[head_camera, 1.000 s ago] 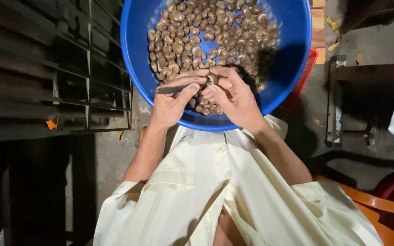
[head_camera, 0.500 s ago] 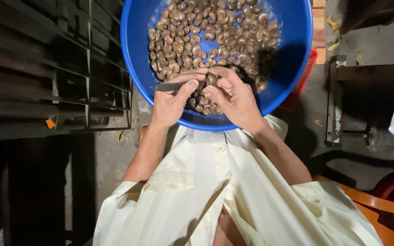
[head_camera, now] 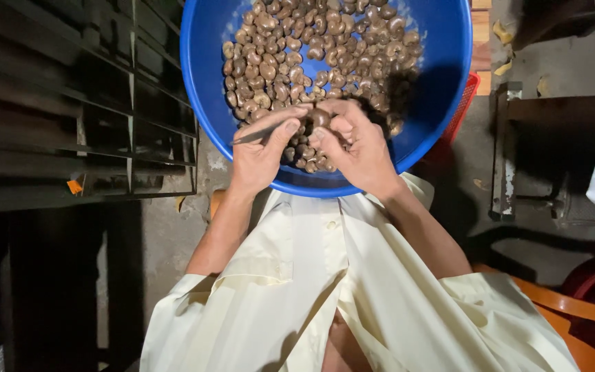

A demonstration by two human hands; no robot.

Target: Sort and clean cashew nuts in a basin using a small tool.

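My left hand (head_camera: 259, 155) grips a thin blade (head_camera: 253, 136); right hand (head_camera: 352, 148) pinches one nut (head_camera: 320, 118) mid-frame. A slip could nick those fingers.

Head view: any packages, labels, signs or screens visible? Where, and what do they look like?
None: no package, label, sign or screen shows in this view.
Nearest containers:
Blue basin: round plastic, top centre, full of brown cashew nuts.
Red basket: mesh plastic, peeking out from under the basin's right rim.
Left hand holds a thin metal tool; right hand holds one nut.
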